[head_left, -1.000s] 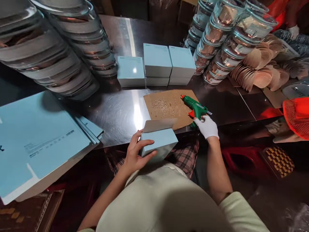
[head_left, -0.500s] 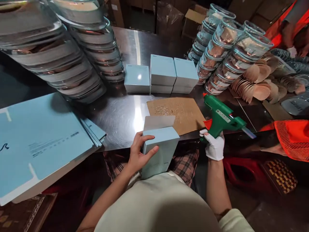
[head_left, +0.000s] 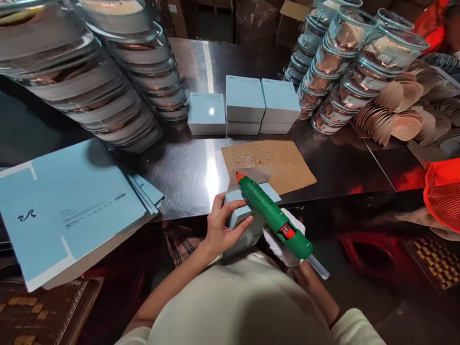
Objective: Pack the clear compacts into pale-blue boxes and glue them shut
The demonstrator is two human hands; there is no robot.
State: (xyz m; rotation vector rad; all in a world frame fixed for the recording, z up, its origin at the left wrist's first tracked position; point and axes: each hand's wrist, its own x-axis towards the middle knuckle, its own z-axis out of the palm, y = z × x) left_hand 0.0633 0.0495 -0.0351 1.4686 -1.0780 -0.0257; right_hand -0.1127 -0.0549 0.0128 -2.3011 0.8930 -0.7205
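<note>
Bare, my left hand [head_left: 224, 225] grips the left side of a light-blue cardboard box [head_left: 239, 218] held upright at my lap against the table edge. A pale flap [head_left: 257, 177] stands up at the box's far side. My right hand [head_left: 283, 242], in a white glove, is closed round a green hot glue gun [head_left: 264, 203]. Its orange nozzle [head_left: 239, 177] points away from me, over the flap's left part; whether it touches cannot be made out. A clear glue stick [head_left: 318, 268] sticks out of the gun's rear. The gun hides part of the box and the gloved fingers.
Behind the brown cardboard sheet [head_left: 294, 167] stand finished-looking blue boxes [head_left: 244, 96]. Flat blue card sheets [head_left: 82, 206] are stacked at left. Tall stacks of clear-lidded containers [head_left: 165, 81] rise on both sides. Thin round tan pieces [head_left: 406, 124] lie right, near another person's orange sleeve [head_left: 443, 196].
My right hand has swung the glue gun leftward from beside the box to above it, nozzle over the flap. My left hand still holds the box. The view has shifted slightly.
</note>
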